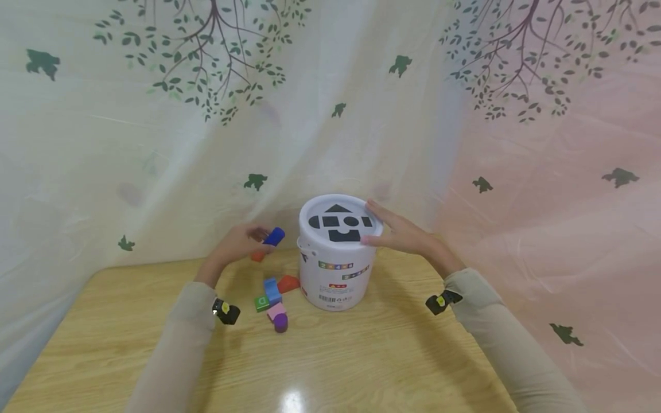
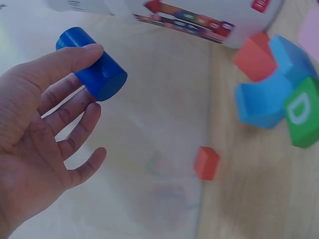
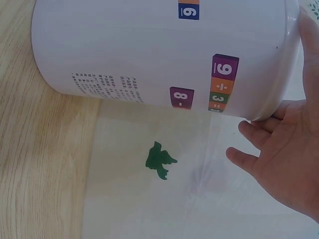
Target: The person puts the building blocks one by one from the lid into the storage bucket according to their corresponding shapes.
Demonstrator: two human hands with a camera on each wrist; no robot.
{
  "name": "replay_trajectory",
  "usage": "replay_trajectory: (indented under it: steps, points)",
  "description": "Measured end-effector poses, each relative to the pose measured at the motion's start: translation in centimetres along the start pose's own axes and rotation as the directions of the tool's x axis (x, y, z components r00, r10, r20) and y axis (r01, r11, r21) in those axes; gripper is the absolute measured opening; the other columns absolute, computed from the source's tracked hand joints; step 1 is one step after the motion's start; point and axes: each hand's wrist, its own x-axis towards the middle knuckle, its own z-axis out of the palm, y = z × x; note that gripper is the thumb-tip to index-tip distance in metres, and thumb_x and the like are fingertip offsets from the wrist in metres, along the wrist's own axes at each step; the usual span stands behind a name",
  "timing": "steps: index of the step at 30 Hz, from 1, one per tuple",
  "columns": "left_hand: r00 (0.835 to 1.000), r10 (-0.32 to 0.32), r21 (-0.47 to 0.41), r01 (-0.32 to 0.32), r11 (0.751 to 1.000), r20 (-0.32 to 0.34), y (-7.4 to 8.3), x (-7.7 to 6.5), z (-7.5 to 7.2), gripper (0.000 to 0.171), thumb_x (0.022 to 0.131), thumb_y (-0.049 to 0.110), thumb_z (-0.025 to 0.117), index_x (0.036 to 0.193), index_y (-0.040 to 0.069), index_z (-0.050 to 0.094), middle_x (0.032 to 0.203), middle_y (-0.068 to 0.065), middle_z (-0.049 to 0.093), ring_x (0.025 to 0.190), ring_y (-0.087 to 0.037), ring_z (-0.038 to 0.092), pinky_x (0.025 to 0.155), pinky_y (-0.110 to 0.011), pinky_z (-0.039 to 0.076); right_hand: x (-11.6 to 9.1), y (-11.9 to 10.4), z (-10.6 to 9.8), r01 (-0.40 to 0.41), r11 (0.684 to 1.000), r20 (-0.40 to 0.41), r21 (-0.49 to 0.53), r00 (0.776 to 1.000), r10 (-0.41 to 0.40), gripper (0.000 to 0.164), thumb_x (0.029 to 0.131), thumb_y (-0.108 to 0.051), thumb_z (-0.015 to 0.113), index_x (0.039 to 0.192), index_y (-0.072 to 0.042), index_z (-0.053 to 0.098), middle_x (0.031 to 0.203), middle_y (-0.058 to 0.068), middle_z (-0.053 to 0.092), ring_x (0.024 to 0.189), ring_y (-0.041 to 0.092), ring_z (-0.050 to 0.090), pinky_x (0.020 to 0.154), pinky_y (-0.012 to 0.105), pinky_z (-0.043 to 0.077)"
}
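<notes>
One blue cylinder (image 1: 274, 237): held aloft, just left of the bucket (image 1: 356, 292)
Left grip (image 1: 241, 243): thumb and fingers pinching it, seemingly to leave its ends free
Right grip (image 1: 401, 232): spread across the lid (image 1: 316, 233), probably steadying the bucket

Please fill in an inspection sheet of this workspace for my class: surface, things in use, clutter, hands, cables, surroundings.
Surface: wood-grain table, bright reflection near the front.
Things in use: white bucket upright, black shapes on its lid; left of it, red block, light-blue arch, green block, pink block, purple cylinder; smaller red block farther back.
Clutter: nothing seen.
Left hand: holds blue cylinder above the table.
Right hand: touches the lid's rim.
Cables: nothing seen.
Surroundings: printed curtain behind.
</notes>
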Motion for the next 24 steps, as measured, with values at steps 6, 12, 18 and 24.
replay_trajectory:
  steps: [6, 12, 18, 24]
  points:
    - [0.998, 0.051, -0.005, -0.051, 0.999, -0.037, 1.6, -0.1, -0.9, 0.047, 0.089, 0.028, 0.078, 0.127, 0.003, 0.066, 0.121, -0.018, 0.070, 0.113, -0.034, 0.064, 0.097, -0.052, 0.053, 0.0, 0.0, 0.0, -0.006, 1.000, 0.002, 0.004, 1.000, 0.006, 0.107, 0.086, -0.063, 0.070, 0.165, -0.019, 0.011, 0.173, 0.005, 0.005, 0.160, 0.028, 0.008, 0.125, 0.060, 0.012]
    - [0.992, 0.080, -0.029, -0.083, 0.996, -0.095, 3.2, 0.0, -1.8, 0.049, 0.090, 0.025, 0.077, 0.131, 0.002, 0.063, 0.127, -0.020, 0.067, 0.119, -0.036, 0.060, 0.105, -0.058, 0.047, -0.1, -0.3, 0.0, -0.016, 1.000, 0.000, 0.024, 1.000, 0.016, 0.105, 0.087, -0.060, 0.071, 0.165, -0.023, 0.011, 0.173, 0.003, 0.005, 0.160, 0.027, 0.008, 0.125, 0.060, 0.013]
    - [0.982, 0.102, -0.083, -0.116, 0.990, -0.161, 4.7, 0.3, -2.4, 0.047, 0.090, 0.023, 0.078, 0.129, 0.001, 0.063, 0.129, -0.020, 0.066, 0.122, -0.038, 0.056, 0.112, -0.062, 0.037, -0.1, -0.3, 0.0, -0.017, 1.000, 0.004, 0.014, 1.000, 0.017, 0.104, 0.088, -0.059, 0.070, 0.165, -0.026, 0.009, 0.173, 0.002, 0.004, 0.160, 0.027, 0.007, 0.125, 0.061, 0.013]
    - [0.974, 0.107, -0.087, -0.126, 0.988, -0.198, 6.4, 0.5, -2.1, 0.048, 0.090, 0.028, 0.078, 0.131, 0.008, 0.063, 0.124, -0.014, 0.065, 0.118, -0.033, 0.056, 0.101, -0.051, 0.047, -0.1, -0.2, 0.0, -0.014, 1.000, 0.002, 0.006, 1.000, 0.014, 0.103, 0.089, -0.058, 0.070, 0.165, -0.024, 0.009, 0.173, 0.001, 0.004, 0.160, 0.029, 0.008, 0.125, 0.062, 0.013]
